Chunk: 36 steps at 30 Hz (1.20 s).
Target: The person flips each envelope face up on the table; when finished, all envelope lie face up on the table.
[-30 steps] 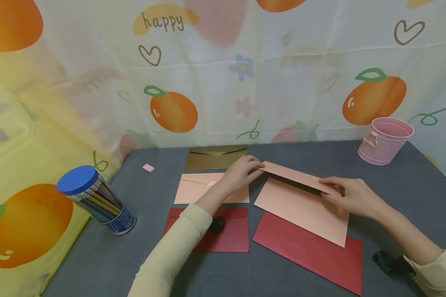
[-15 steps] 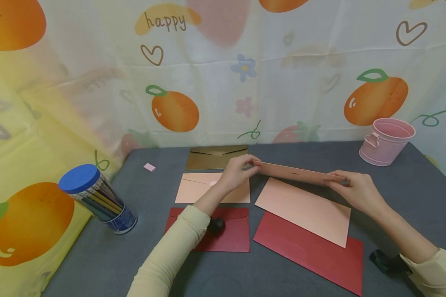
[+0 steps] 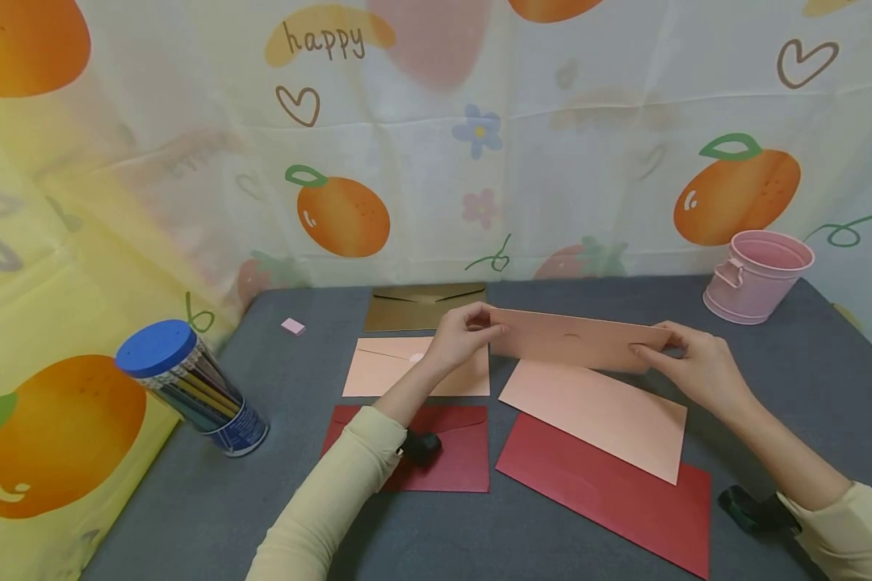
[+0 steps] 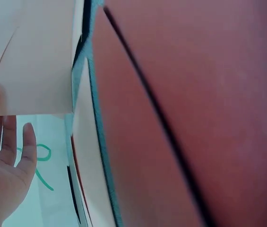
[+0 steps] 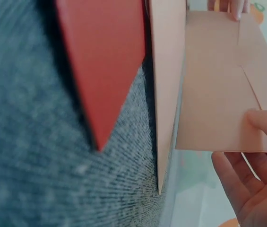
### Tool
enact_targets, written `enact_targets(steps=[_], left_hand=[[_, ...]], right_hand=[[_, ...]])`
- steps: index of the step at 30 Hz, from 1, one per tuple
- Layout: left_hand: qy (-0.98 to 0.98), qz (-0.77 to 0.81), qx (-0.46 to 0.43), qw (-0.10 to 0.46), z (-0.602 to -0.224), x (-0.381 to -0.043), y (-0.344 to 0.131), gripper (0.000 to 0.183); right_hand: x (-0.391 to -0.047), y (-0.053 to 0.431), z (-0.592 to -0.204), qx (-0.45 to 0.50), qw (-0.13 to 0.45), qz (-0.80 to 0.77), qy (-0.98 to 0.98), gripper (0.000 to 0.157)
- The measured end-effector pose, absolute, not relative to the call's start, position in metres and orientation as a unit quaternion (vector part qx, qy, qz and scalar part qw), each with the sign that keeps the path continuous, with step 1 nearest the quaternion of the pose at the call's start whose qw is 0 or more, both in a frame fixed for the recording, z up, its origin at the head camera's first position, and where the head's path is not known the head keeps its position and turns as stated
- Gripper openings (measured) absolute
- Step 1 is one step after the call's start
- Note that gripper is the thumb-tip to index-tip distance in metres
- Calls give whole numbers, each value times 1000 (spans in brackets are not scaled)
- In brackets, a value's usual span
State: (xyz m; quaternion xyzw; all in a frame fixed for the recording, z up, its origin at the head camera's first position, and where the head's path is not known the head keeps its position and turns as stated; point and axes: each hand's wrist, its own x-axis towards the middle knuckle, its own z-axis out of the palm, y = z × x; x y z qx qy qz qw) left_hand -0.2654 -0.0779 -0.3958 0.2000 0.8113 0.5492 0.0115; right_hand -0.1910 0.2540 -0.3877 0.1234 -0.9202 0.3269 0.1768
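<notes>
Both hands hold a peach envelope (image 3: 570,339) up off the table, its broad face tilted toward me. My left hand (image 3: 461,335) pinches its left end, thumb on the near face. At the other end my right hand (image 3: 698,359) grips in the same way. Flap lines show on the near face of the held envelope (image 5: 209,85) in the right wrist view. Beneath it lies another peach envelope (image 3: 603,415), set slantwise and overlapping a large red envelope (image 3: 603,496). My left forearm passes over a smaller red envelope (image 3: 461,452).
On the left side, a peach envelope (image 3: 378,371) and a gold envelope (image 3: 421,315) lie behind the smaller red one. A blue-lidded tub of pencils (image 3: 196,395) stands at far left, near a small pink block (image 3: 293,326). A pink bucket (image 3: 759,278) stands back right.
The held envelope has risen off the peach one below and tipped up, from nearly flat to its broad face toward me. Both hands have kept hold of its ends.
</notes>
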Motion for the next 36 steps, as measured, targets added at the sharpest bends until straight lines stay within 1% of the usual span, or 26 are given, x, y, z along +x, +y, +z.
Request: enact_targets(steps=[7,13,17,23,27,32,35,36], left_hand=[[843,496,206,23,-400,-265,-81,14],[878,424,216,48,-400,-266,-84,13],[887,403,216,65,-402,-267,-85,11],[887,403,214,72,-405,-267,-86,9],[887,407,206,69,-405,-267,-85,14],[881,436,170,72,-404,-267,-83,23],[872,462,143,76,-405,-267,-81,28],[868,472,134,78,-406,-267,-79,29]], right_hand=[[-194,258,-388,110,131,323,-931,16],[-196,261,-390,105,77,304,-944,29],[-199,264,-392,112,53,294,-948,30],[-202,266,-396,131,28,284,-949,31],[-205,267,-396,124,11,290,-949,31],[-211,270,-395,99,-26,335,-937,32],[-216,271,-395,84,-46,373,-923,38],[-217,272,-396,77,-52,386,-918,43]])
